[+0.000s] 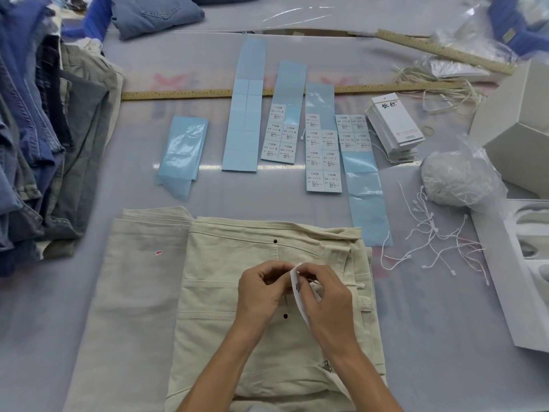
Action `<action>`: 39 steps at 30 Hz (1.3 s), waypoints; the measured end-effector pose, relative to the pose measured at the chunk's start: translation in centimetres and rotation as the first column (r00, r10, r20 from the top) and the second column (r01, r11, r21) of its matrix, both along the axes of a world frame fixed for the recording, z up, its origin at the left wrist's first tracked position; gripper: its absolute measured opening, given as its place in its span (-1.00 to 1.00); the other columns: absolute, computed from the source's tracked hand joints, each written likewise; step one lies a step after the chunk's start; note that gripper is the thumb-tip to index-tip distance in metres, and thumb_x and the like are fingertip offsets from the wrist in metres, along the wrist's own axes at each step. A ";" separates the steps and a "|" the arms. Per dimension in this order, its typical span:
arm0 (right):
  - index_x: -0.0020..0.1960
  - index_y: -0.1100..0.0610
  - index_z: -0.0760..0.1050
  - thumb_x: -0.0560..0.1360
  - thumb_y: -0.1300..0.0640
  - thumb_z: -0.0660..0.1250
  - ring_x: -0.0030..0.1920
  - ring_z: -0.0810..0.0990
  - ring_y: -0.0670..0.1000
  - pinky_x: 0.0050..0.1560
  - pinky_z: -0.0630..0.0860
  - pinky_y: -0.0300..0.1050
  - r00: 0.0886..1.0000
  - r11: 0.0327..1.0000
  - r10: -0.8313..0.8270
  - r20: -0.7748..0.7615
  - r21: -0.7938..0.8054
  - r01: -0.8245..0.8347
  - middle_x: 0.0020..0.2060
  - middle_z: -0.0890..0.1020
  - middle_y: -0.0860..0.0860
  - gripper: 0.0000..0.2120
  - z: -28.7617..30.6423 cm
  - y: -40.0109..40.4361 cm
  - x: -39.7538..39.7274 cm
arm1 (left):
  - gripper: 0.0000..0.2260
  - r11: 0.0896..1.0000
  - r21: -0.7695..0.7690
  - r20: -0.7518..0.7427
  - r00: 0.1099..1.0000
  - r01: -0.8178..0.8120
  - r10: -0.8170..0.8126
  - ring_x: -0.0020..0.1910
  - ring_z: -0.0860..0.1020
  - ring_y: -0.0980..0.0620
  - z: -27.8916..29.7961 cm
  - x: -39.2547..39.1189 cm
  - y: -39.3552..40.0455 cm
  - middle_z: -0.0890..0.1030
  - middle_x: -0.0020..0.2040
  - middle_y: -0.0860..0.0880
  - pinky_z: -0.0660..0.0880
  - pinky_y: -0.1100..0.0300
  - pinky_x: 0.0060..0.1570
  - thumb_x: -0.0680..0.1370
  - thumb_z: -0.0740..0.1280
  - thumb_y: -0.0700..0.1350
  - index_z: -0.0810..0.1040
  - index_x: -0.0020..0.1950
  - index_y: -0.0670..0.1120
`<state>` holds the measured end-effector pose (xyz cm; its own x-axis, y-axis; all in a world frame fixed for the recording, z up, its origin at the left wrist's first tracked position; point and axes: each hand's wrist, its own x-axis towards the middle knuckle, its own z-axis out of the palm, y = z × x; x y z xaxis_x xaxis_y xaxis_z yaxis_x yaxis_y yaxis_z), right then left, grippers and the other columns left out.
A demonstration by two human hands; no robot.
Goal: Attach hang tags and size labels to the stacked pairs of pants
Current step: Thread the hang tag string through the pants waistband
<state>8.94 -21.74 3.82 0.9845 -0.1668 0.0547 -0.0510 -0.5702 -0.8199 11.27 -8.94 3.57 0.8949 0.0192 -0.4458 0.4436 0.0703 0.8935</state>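
Note:
Folded cream pants [225,292] lie on the table in front of me, with black buttons along the fly. Above them both hands meet on a white hang tag [298,288] with black print. My right hand [326,295] holds the tag with curled fingers. My left hand [261,288] pinches something at the tag's top edge; what it pinches is hidden. Light blue sheets of size labels [323,156] lie in rows further back. A stack of white hang tags [395,126] sits to their right. Loose white tag strings [430,233] are scattered at right.
A pile of blue and grey jeans [44,144] fills the left side. Two wooden rulers [178,94] lie at the back. A plastic bag of strings [460,176] and white boxes [517,123] stand at right. Folded jeans [154,13] rest at the far back.

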 end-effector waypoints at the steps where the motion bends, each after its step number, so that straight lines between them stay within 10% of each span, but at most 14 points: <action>1: 0.03 0.07 0.61 0.52 0.35 0.42 -0.02 0.61 -0.14 -0.06 0.53 -0.17 1.000 1.000 0.013 0.007 -0.017 -0.013 -0.06 0.64 -0.16 -0.79 0.0 -0.1 -0.1 | -0.88 0.999 0.030 -0.006 1.000 -0.013 0.013 -0.11 0.72 -0.02 -0.2 0.0 0.0 0.74 -0.15 -0.04 0.65 0.05 -0.07 0.51 0.49 -0.23 0.74 -0.11 -0.01; 16: 0.11 0.06 0.62 0.55 0.23 0.44 -0.08 0.56 -0.12 -0.07 0.54 -0.19 0.988 0.971 0.127 -0.085 -0.192 -0.141 -0.05 0.61 -0.13 -0.84 0.4 -2.1 -1.3 | -0.93 0.982 0.069 0.132 0.977 -0.178 0.168 -0.14 0.71 -0.07 0.5 1.5 4.2 0.74 -0.11 -0.10 0.63 0.16 -0.17 0.58 0.40 -0.34 0.62 -0.02 -0.19; 20: 0.23 0.06 0.59 0.55 0.20 0.44 0.17 0.53 -0.11 0.17 0.48 -0.25 0.997 0.983 0.065 0.044 -0.176 -0.056 0.13 0.58 -0.13 -0.73 1.2 -2.0 -1.1 | -0.75 0.952 0.306 0.273 0.955 0.028 -0.116 -0.21 0.68 0.02 1.4 1.2 3.5 0.69 -0.19 0.03 0.60 0.22 -0.18 0.60 0.36 -0.33 0.56 0.05 0.05; 25: 0.12 0.04 0.64 0.55 0.21 0.44 0.02 0.63 -0.14 0.04 0.54 -0.22 0.996 0.994 0.085 0.014 0.073 -0.085 -0.02 0.66 -0.21 -0.83 1.8 -0.5 0.1 | -0.69 0.693 0.663 0.300 0.749 0.282 -0.591 -0.20 0.51 0.19 2.9 1.1 2.1 0.54 -0.17 0.23 0.49 0.19 -0.18 0.64 0.28 -0.23 0.32 0.14 0.19; 34: -0.01 -0.05 0.63 0.57 0.29 0.40 0.05 0.67 0.01 0.07 0.59 -0.07 0.995 0.930 -0.009 -0.094 0.365 0.043 -0.05 0.70 -0.10 -0.77 3.4 -1.6 -3.1 | -0.74 0.681 0.621 0.182 0.774 0.388 -0.607 -0.02 0.55 0.14 2.3 2.1 2.0 0.56 -0.01 0.22 0.54 0.05 0.03 0.62 0.34 0.05 0.43 0.29 0.27; 37: 0.00 -0.06 0.64 0.54 0.28 0.41 0.09 0.69 0.05 0.13 0.59 -0.14 0.989 0.867 -0.132 -0.059 0.478 0.144 0.00 0.72 0.02 -0.77 6.0 -3.5 -4.9 | -0.41 0.420 0.737 -0.013 0.632 0.529 -0.775 0.25 0.38 0.15 1.7 1.7 0.2 0.42 0.28 0.21 0.41 0.18 0.23 0.52 0.38 0.27 0.32 0.50 0.18; 39: -0.01 0.00 0.64 0.52 0.23 0.39 0.06 0.71 0.05 0.10 0.59 -0.21 0.977 0.844 -0.211 -0.020 0.500 0.192 -0.03 0.72 0.06 -0.85 8.2 -5.1 -5.1 | -0.47 0.460 0.713 0.076 0.594 0.529 -0.801 0.22 0.39 0.16 1.7 1.2 -1.5 0.44 0.25 0.19 0.41 0.21 0.21 0.50 0.45 0.21 0.40 0.43 0.17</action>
